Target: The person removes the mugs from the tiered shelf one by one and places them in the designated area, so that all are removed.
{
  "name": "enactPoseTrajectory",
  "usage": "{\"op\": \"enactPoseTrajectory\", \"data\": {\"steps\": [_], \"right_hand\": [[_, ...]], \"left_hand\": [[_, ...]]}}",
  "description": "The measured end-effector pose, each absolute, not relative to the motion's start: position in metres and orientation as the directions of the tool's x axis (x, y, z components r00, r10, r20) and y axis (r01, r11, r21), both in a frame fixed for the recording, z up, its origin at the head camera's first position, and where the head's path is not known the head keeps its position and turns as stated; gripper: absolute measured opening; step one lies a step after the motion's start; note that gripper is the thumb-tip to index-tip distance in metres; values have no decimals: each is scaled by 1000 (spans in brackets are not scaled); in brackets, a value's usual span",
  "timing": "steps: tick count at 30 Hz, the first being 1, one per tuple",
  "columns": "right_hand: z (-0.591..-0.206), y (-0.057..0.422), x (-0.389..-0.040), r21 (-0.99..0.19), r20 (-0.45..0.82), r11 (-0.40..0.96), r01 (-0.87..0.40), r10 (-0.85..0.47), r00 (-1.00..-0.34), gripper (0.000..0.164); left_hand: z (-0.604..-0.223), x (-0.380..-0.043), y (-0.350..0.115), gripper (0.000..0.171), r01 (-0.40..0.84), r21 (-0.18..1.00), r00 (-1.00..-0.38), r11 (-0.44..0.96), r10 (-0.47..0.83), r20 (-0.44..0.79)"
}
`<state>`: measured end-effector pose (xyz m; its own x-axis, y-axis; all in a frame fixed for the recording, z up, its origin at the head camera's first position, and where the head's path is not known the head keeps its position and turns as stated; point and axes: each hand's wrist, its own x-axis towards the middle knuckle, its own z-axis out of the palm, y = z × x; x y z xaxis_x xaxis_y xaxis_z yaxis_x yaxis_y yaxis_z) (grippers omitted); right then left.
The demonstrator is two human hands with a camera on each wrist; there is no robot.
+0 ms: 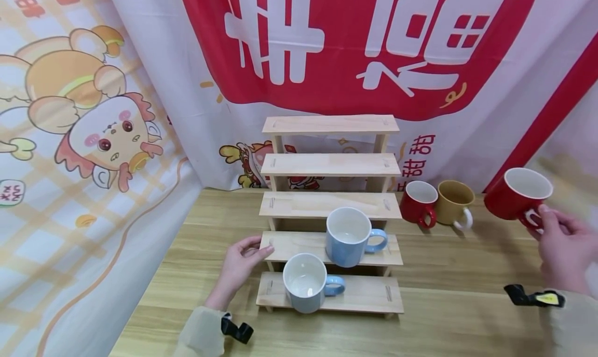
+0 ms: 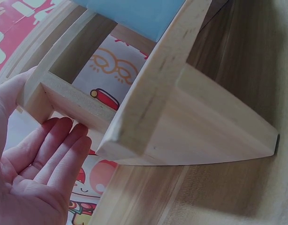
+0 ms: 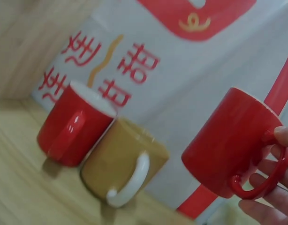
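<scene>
The 5-step stand [image 1: 303, 205] is of pale, smooth wood; the left hand [image 1: 239, 266] pinches 1 step's end. Right of the tan mug [image 1: 447, 211], the glossy cylindrical red mug [image 1: 506, 200] is in the air, long axis nearly upright, mouth up, its curved handle pinched by the right hand [image 1: 567, 248].

Your left hand [image 1: 239, 264] sets its thumb [image 2: 9, 96] opposite lightly bent fingers [image 2: 58, 164]; your right hand [image 1: 566, 245] curls its fingers below its thumb.

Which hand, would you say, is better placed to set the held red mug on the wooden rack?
Probably the right hand: it holds the raised red mug by its handle, while the left hand touches the wooden rack at its left end.
</scene>
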<state>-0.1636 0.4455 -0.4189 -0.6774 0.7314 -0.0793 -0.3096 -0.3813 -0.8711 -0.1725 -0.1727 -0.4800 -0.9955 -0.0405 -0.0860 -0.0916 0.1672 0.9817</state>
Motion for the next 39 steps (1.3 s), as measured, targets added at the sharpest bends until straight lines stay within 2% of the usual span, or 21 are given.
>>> {"op": "enactPoseTrajectory", "data": {"steps": [4,10,17,31,39], "right_hand": [[-435,448,-170,-881,-84,-366,-299,744,-663,10],[-448,447,-179,-862,-86,-410,-299,700,-709,4],[-456,443,-184,-880,-101,-400,-257,686,-720,8],[-468,444,-194,-897,-180,-403,-185,712,-679,7],[-484,448,-198,-908,-183,-395,-138,671,-719,3]], "left_hand": [[-480,-172,-172,59,-96,982,-995,165,-38,-91],[-479,-173,-172,58,-102,983,-995,154,-35,-98],[-482,-174,-172,56,-113,981,-993,156,-42,-107],[-481,-172,-172,57,-88,986,-996,145,-32,-84],[-480,-172,-172,56,-89,984,-996,156,-37,-84]]}}
